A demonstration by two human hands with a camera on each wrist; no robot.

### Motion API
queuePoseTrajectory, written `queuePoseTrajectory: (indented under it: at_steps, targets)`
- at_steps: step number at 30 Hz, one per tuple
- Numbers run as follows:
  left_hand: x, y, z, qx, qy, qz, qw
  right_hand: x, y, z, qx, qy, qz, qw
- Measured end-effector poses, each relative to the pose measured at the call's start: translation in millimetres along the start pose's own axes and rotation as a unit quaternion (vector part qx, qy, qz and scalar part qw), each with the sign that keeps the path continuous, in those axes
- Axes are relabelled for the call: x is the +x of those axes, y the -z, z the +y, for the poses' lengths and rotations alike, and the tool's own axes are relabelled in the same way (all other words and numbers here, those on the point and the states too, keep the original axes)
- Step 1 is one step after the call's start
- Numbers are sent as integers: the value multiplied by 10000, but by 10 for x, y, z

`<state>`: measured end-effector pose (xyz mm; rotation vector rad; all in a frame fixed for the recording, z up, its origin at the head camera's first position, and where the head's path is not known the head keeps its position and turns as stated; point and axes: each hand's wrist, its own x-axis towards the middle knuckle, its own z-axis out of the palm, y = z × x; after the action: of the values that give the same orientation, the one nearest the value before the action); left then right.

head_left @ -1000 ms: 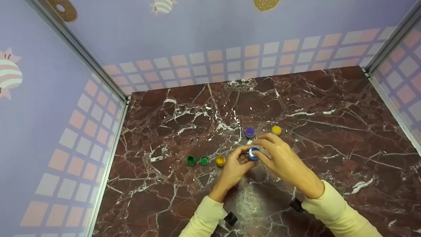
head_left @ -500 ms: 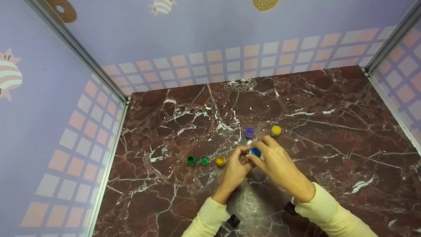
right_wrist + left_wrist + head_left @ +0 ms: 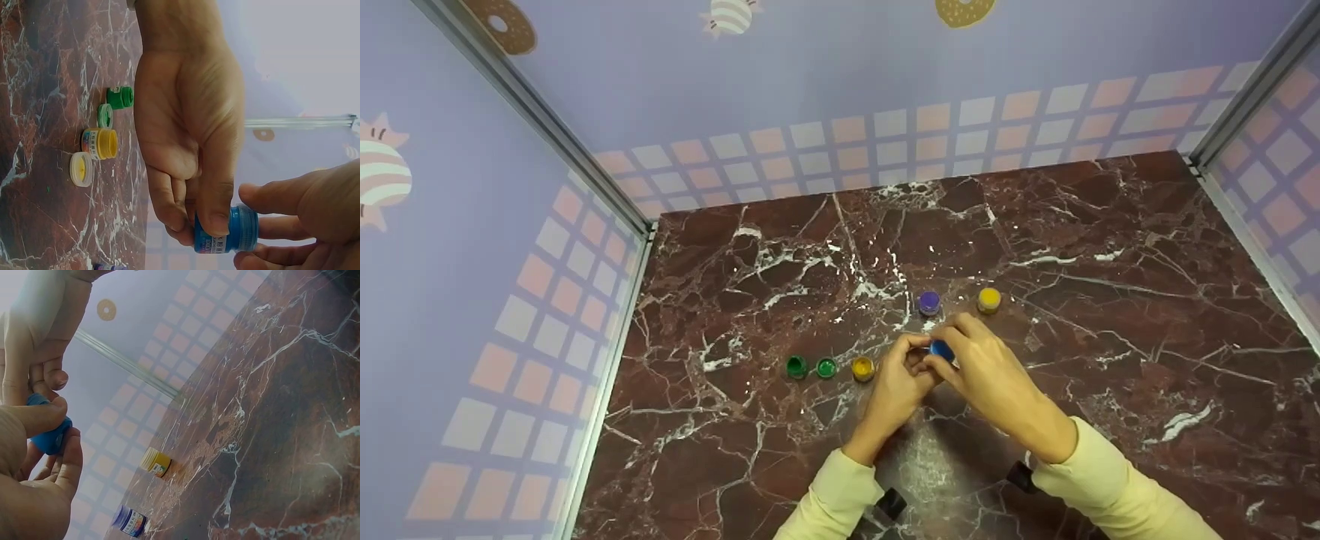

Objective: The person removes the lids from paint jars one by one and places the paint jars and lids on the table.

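Note:
A small blue paint jar point(image 3: 214, 242) is held up off the table between both hands. My left hand point(image 3: 898, 382) grips its labelled body, the thumb across the label in the right wrist view. The fingers of my right hand point(image 3: 997, 375) close round the blue ribbed lid point(image 3: 246, 228), which sits on the jar. Just beyond the hands stand a capped purple jar point(image 3: 928, 303) and a capped yellow jar point(image 3: 989, 301). To the left of my left hand are an uncapped yellow jar point(image 3: 862, 368), a green-smeared lid point(image 3: 826, 367) and an uncapped green jar point(image 3: 796, 367).
A clear lid with yellow paint inside point(image 3: 81, 170) lies beside the uncapped yellow jar, seen in the right wrist view. Patterned panels point(image 3: 840, 82) enclose the dark red marbled tabletop point(image 3: 735, 442) at the back and both sides.
My right hand has shifted slightly left, and its thumb has moved from the top of the blue jar to the lid's near side. The left hand has barely moved.

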<state>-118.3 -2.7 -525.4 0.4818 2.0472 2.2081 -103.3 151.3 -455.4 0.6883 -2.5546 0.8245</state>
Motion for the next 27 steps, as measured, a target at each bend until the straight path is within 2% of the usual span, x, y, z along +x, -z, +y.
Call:
queuePoseTrajectory:
  at_steps: [12, 20, 27]
  targets:
    - [27, 42, 4, -59, -85, -309, 9995, 22, 62, 10, -96, 374, -353, 9986]
    - [24, 70, 2, 47, -209, -490, 9986, 32, 126, 46, 71, 622, -756, 9952]
    - [22, 105, 41, 216, -56, -669, 9975, 36, 166, 86, 131, 900, -1041, 9904]
